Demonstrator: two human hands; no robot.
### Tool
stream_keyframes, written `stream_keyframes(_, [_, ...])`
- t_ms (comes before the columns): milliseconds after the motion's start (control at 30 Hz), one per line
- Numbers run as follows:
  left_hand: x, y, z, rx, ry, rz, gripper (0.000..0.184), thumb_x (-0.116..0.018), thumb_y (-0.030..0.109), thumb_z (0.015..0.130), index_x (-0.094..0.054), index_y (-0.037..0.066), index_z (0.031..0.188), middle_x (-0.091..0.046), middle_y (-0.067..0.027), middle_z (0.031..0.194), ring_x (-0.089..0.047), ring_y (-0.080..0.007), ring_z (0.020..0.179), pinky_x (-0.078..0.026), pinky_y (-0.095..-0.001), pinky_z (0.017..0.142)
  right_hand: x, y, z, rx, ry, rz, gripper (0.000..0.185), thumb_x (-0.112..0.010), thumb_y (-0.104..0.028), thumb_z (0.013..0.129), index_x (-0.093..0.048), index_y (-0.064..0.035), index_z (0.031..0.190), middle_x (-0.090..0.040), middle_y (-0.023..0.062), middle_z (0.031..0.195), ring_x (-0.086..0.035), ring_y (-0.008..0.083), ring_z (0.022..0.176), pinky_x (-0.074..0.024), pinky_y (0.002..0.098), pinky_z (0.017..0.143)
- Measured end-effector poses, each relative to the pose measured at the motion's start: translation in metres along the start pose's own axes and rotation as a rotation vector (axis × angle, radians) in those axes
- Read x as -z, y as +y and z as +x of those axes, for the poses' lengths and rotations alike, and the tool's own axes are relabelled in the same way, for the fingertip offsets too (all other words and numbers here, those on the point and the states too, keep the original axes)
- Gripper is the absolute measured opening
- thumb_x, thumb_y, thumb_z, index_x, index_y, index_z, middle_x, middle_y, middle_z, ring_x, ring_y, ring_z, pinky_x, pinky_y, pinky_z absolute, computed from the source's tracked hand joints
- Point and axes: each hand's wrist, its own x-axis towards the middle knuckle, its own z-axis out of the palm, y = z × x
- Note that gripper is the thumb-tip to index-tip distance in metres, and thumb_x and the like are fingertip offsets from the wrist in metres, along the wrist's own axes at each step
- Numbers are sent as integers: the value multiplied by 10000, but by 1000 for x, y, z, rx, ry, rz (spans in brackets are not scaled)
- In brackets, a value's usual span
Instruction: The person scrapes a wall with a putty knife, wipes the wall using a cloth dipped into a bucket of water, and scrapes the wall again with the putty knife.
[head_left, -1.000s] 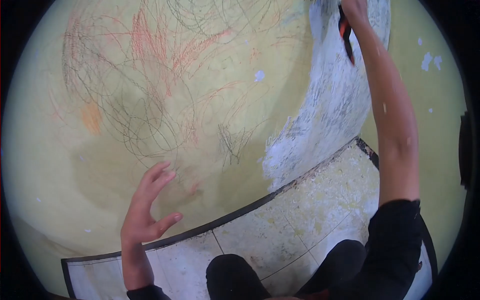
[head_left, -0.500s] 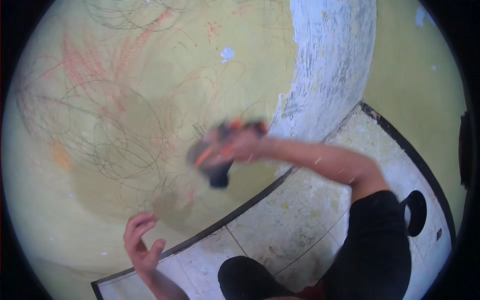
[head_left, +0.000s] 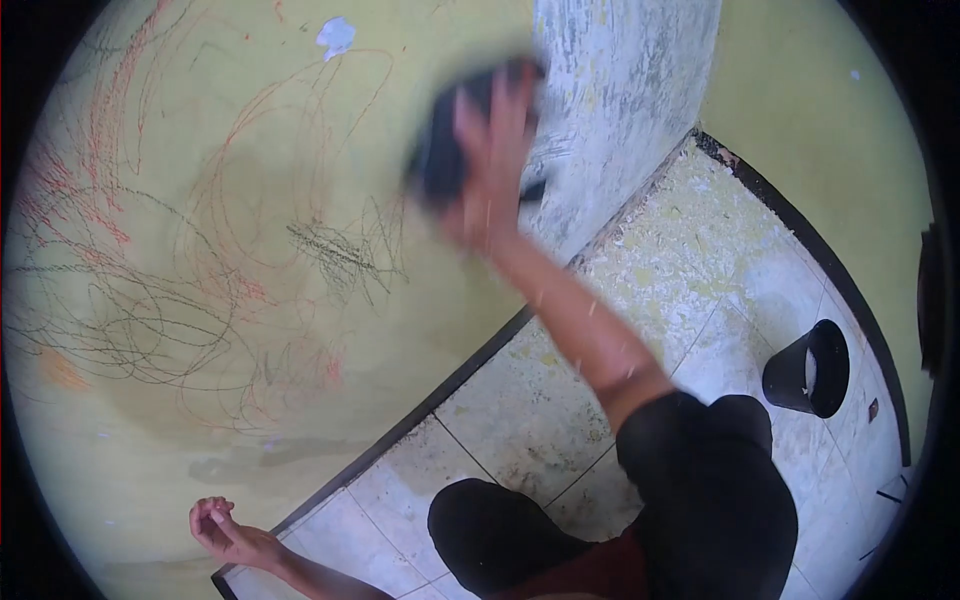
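My right hand is wrapped round a black-and-orange hand tool, both smeared by motion. It is in front of the yellow-green wall, near the edge of a rough white strip where the green coat is gone. Whether the tool touches the wall I cannot tell. At the lower left, my left hand hovers near the bottom of the wall with loosely curled fingers and nothing visible in it. Red and dark scribbles cover the wall between the hands.
A black bucket stands tilted-looking on the tiled floor at the right. Pale flakes lie along the white strip's foot. A dark baseboard edges the wall. My bent knee is close below.
My right hand has carried the tool up and slightly right, towards the white strip. My left hand has dropped lower left and its fingers have curled more. The view has shifted, showing more of the bucket.
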Motion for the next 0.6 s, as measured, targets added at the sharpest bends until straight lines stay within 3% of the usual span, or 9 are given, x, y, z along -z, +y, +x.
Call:
stream_keyframes(33, [-4, 4, 1, -14, -16, 14, 226, -527, 83, 978, -523, -6, 1186, -576, -90, 1048, -526, -164, 885, -433, -286, 728, 1, 15, -72, 113, -51, 39, 845, -625, -556, 772, -383, -106, 1446, -123, 262, 1570, -150, 515, 1420, -158, 697, 1064])
stream_keyframes(67, [-6, 12, 2, -22, -20, 20, 226, -527, 83, 978, -523, -6, 1186, -576, -90, 1048, -526, -164, 885, -433, -286, 728, 3, 30, -141, 120, -117, 65, 795, -591, -513, 786, -385, -105, 1437, -100, 282, 1566, -95, 509, 1438, -113, 705, 1068])
stream_keyframes(167, [-9, 33, 8, -55, -62, 32, 249, -532, 82, 974, -518, -7, 1206, -581, -92, 1056, -533, -168, 894, -437, -286, 731, 31, 33, -170, -205, -375, 22, 728, -629, -440, 765, -438, -107, 1384, -228, 305, 1507, -129, 543, 1418, -130, 719, 1054])
stream_keyframes(233, [1, 41, 12, -93, -49, 164, 244, -546, 131, 966, -525, -12, 1162, -558, -93, 1027, -513, -177, 885, -417, -295, 739, 19, 36, -99, -267, -5, -26, 747, -617, -420, 784, -404, -95, 1422, -213, 304, 1524, -142, 508, 1430, -78, 715, 1061])
stream_keyframes(300, [18, 50, 25, -123, 2, 253, 240, -548, 133, 964, -535, -9, 1156, -563, -97, 1035, -519, -181, 899, -419, -300, 747, 23, 38, 13, -155, -6, -48, 800, -646, -383, 788, -342, -144, 1488, -230, 313, 1519, -161, 499, 1426, -112, 718, 1056])
stream_keyframes(367, [24, 46, 42, -139, 135, 356, 221, -554, 141, 958, -565, 3, 1130, -578, -97, 1075, -530, -187, 937, -424, -316, 782, 29, 41, 136, 35, -50, 21, 797, -672, -312, 761, -355, -173, 1479, -293, 235, 1521, -261, 442, 1407, -196, 667, 1073])
stream_keyframes(400, [17, 50, 53, -147, 201, 365, 217, -553, 137, 955, -573, 8, 1128, -588, -90, 1097, -537, -187, 984, -424, -324, 809, 37, 24, 193, 122, -8, -194, 673, -520, -319, 919, -283, -79, 1502, -221, 279, 1540, -158, 435, 1448, -122, 636, 1136])
stream_keyframes(467, [4, 49, 73, -212, 280, 323, 219, -549, 130, 957, -570, 12, 1140, -592, -83, 1126, -540, -196, 1041, -423, -317, 827, 38, 28, 272, 183, 0, -201, 697, -550, -254, 890, -266, -107, 1509, -203, 239, 1560, -158, 423, 1450, -140, 669, 1114])
stream_keyframes(600, [-67, 72, 108, -419, 336, 294, 315, -570, 188, 959, -534, 22, 1223, -534, -102, 1275, -510, -219, 1130, -430, -363, 872, 48, 33, 280, 342, 0, -161, 682, -587, -209, 828, -358, -129, 1465, -300, 213, 1526, -256, 401, 1419, -212, 660, 1076])
